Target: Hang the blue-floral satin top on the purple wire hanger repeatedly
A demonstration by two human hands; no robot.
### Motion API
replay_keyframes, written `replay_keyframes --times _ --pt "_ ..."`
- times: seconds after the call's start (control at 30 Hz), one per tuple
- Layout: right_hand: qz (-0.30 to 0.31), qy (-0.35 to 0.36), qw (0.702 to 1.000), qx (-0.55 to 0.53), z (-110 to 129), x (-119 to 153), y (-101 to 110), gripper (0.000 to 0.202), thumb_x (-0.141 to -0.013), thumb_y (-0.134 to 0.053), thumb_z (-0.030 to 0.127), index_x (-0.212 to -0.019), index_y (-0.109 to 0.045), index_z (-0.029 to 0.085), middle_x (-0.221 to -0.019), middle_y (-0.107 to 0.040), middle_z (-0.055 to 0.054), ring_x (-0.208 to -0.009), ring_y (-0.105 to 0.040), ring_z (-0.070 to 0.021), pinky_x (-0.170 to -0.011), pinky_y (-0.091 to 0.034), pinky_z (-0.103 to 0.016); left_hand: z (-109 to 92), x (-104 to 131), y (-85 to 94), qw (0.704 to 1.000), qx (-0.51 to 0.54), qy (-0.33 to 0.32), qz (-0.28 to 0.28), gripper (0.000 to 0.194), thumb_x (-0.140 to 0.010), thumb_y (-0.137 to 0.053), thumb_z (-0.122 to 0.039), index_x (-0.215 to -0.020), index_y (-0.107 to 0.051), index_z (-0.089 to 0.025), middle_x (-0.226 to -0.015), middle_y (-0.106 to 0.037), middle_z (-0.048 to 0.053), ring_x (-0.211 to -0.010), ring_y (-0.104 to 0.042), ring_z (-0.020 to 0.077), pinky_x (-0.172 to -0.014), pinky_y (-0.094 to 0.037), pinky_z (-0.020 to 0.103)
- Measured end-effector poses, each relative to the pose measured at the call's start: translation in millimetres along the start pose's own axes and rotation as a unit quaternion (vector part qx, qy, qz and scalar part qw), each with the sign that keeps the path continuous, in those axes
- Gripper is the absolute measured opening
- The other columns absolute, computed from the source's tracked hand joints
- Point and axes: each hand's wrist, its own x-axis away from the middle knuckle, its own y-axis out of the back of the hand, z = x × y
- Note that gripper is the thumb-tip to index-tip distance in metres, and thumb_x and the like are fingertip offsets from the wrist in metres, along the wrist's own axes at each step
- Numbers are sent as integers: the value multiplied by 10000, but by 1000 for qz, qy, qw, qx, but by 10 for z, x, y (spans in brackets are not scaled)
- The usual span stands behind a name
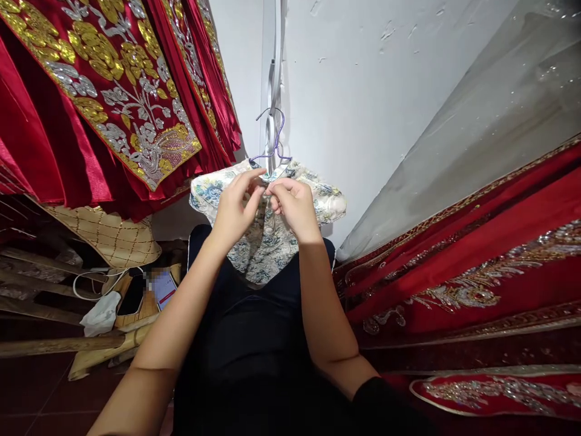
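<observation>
A floral garment [261, 242] in cream with blue and green patterning hangs in front of me from a purple wire hanger [278, 142], its lower part reaching over my lap. Both hands meet at its neckline. My left hand [236, 203] has its thumb and index finger apart, their tips close to the collar opening. My right hand [293, 204] is closed in a pinch beside the left thumb. Whatever lies between the right fingertips is too small to make out. The hands cover part of the upper front of the garment.
Red clothing with gold and silver embroidery [145, 115] hangs at the left. At the right are a red beaded garment [499, 266] and pale sheer fabric [463, 139]. A lit phone [163, 287], crumpled white tissue [100, 313] and a white cable [86, 295] lie on wooden furniture at lower left.
</observation>
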Motion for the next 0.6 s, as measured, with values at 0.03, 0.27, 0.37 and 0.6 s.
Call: replay_keyframes --times 0.03,0.27,0.37,0.6 --pt "0 2 1000 2 9 8 6 125 -836 -571 225 -740 -634 177 -505 -472 48 -462 -414 -79 -465 -333 -209 -47 -116 18 1000 -3 -8 3 205 -970 -536 -223 -1154 -622 -200 -980 -656 51 -861 -601 166 -796 -480 300" --pt "-52 -21 996 64 -413 58 140 176 -794 -610 325 -750 -655 160 -545 -498 38 -476 -368 -88 -468 -241 -246 -107 -255 -168 999 0 -1 -42 85 -978 -540 -241 -977 -610 -192 -912 -665 45 -863 -620 169 -808 -483 297" --pt "-55 -77 991 90 -662 140 200 164 -756 -596 289 -660 -637 164 -497 -451 45 -464 -337 -88 -473 -218 -251 93 -259 -89 982 20 35 -182 116 -986 -541 -296 -957 -591 -195 -949 -646 51 -900 -609 167 -855 -485 297" --pt "2 -133 990 49 -722 295 118 152 -728 -588 261 -608 -628 178 -477 -434 44 -472 -362 -97 -481 -262 -247 1201 160 268 813 268 331 -398 309 -889 -593 -413 -744 -411 -210 -681 -462 -24 -684 -522 119 -723 -482 251"
